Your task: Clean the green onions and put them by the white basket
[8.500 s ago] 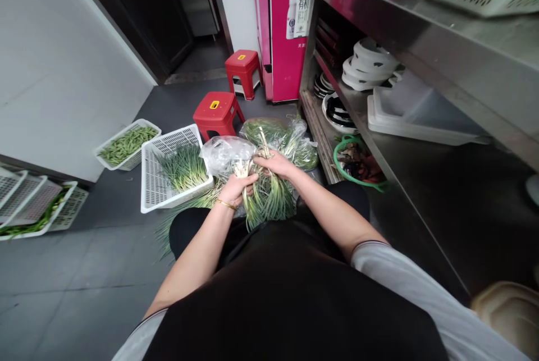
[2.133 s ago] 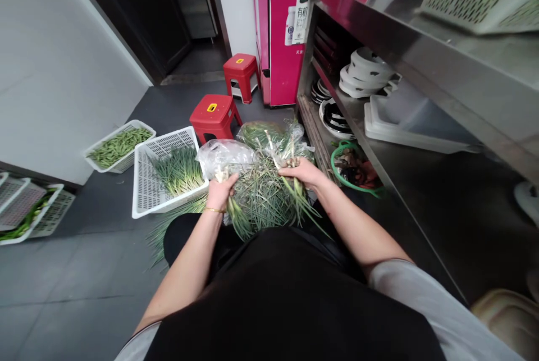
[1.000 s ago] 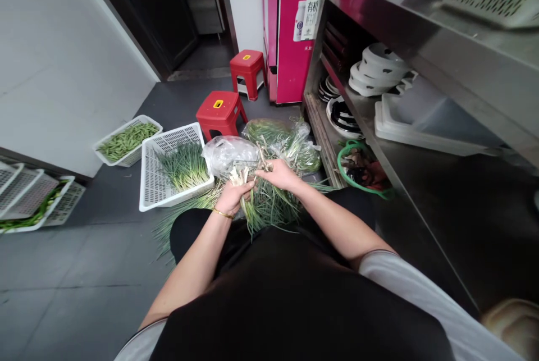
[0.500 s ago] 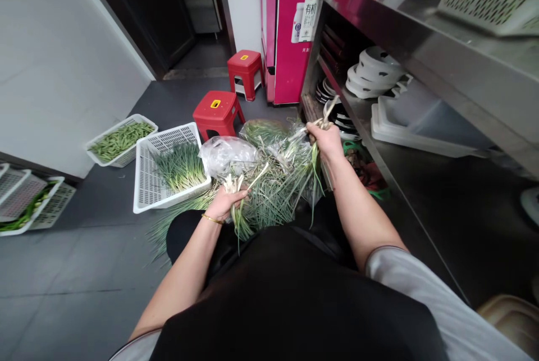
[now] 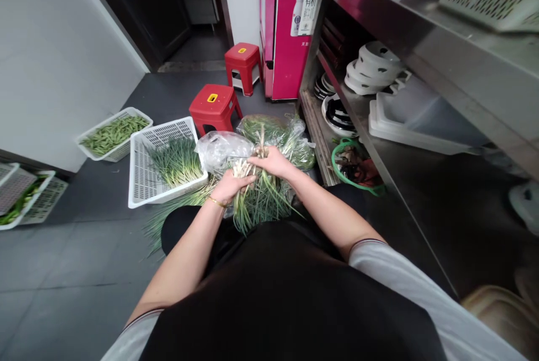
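Note:
My left hand (image 5: pixel 231 186) is closed round a bunch of scallions (image 5: pixel 243 170), white root ends up and green leaves hanging down over my lap. Right beside it, my right hand (image 5: pixel 272 161) grips a second bunch of scallions (image 5: pixel 261 145), whose brownish root ends point away from me. The two hands nearly touch. Beneath them lies a heap of loose green scallions (image 5: pixel 267 204). Behind the hands are a clear plastic bag (image 5: pixel 223 146) and another bag with greens (image 5: pixel 263 126). To the left, a white basket (image 5: pixel 138 173) holds scallions standing along its right side.
Two red stools (image 5: pixel 214 104) stand ahead, near a pink fridge (image 5: pixel 290 63). A basket of green pods (image 5: pixel 112 137) sits at the left wall. On the right, a steel shelf (image 5: pixel 404 181) holds dishes and lids; a green basket (image 5: pixel 337 161) with scraps is beneath it.
My right hand has moved left from beside the shelf, bringing its scallions next to the bunch in my left hand. The left hand has stayed nearly in place. The green basket is now more exposed.

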Action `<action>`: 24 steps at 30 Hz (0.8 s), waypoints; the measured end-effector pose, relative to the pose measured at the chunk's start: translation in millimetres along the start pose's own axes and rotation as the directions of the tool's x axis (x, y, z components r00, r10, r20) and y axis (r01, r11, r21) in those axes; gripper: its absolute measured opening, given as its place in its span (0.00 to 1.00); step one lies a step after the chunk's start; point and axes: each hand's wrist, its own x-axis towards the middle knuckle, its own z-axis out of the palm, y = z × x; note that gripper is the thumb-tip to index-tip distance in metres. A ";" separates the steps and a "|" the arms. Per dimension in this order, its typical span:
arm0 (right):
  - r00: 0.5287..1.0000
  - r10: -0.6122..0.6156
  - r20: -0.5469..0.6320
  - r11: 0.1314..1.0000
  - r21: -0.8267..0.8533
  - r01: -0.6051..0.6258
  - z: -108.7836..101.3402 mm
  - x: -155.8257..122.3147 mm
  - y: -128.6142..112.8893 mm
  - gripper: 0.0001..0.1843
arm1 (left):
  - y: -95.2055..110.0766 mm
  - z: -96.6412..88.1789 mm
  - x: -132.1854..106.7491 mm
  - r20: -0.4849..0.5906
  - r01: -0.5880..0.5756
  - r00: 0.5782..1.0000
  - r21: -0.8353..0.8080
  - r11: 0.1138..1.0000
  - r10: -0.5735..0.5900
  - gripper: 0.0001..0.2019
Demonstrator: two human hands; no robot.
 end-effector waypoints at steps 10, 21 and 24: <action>0.950 0.162 0.265 0.981 0.059 -0.184 -11.5 3.7 18.1 0.10 | 23.5 -20.2 -7.2 -0.251 -0.214 0.948 -0.054 0.975 0.194 0.17; 0.929 0.218 0.300 0.948 0.161 -0.274 -13.7 -19.9 23.8 0.20 | 24.3 -12.5 -7.5 -0.224 -0.102 0.973 -0.220 0.970 0.052 0.16; 0.961 0.202 0.191 0.957 0.170 -0.235 -19.2 -22.6 20.7 0.19 | 28.9 -14.5 -7.6 -0.131 -0.059 0.991 -0.282 0.958 0.022 0.16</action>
